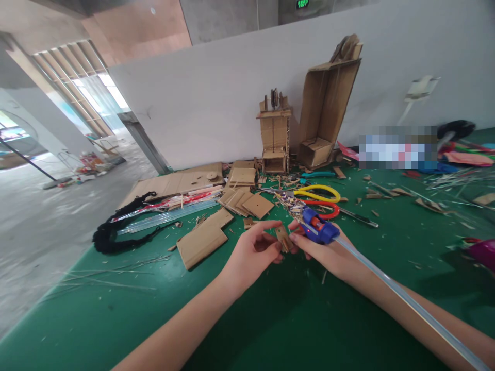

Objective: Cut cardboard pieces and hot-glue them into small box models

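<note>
Low over the table's middle, my left hand (257,250) pinches a small cardboard piece (284,238) between thumb and fingers. From the other side my right hand (315,245) grips the same piece, thumb and fingertips closed at its edge. A blue glue gun (319,226) overlaps the back of my right hand, and its long clear glue stick (390,281) crosses over the right forearm. What supports the gun is hidden. Just beyond lie scissors (319,194) with yellow and red-orange handles. Several cut cardboard squares (258,205) are stacked left of the scissors.
Against the wall stand a small cardboard tower (274,136) with a pulley and a taller cardboard box (327,108). A notched cardboard sheet (204,239), a black fuzzy strand (106,232) and clear glue sticks (166,216) lie left. Scraps and a cutter knife (359,217) lie right.
</note>
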Motion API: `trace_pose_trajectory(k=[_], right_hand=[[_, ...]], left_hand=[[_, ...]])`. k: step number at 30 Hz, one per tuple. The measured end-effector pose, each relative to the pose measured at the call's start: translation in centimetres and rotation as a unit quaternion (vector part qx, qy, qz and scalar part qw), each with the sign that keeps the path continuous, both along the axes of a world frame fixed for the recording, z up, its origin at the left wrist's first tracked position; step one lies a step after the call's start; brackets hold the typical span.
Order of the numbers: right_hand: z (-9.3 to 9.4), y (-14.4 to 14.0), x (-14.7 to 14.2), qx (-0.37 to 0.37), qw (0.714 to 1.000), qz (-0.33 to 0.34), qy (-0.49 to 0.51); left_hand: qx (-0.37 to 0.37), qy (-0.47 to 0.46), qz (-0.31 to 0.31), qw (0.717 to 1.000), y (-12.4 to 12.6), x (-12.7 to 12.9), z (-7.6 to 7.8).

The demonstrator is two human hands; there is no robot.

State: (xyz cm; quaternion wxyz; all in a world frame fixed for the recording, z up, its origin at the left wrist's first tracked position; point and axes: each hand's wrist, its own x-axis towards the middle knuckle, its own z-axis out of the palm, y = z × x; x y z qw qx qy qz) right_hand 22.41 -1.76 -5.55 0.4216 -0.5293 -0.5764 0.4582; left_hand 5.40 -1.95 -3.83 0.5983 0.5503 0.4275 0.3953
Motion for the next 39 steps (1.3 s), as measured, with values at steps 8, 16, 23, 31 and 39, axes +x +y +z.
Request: trace_pose_trajectory(k=[8,16,23,31,39], right_hand=[[0.2,0.0,-0.1,-0.011,1.0,0.004,0.02],[0.8,-0.5,0.0,0.01,0.999,0.007,0.051],[-0.1,-0.1,0.2,-0.003,0.999,0.005,0.033],[0.4,-0.1,0.3,-0.014,0.999,0.02,0.034],[0.7,-0.3,0.0,-0.016,0.998,0.01,0.064]], left_hand=[[-0.024,-0.043,-0.015,0.999,0.0,0.0,-0.7],[-0.072,-0.068,0.031,0.995,0.2,-0.3,-0.3],[-0.064,-0.058,0.03,0.996,0.2,-0.2,-0.5],[-0.014,-0.032,0.022,0.999,0.0,-0.1,-0.3],[0.011,-0.027,0.012,1.0,0.0,-0.3,-0.6]])
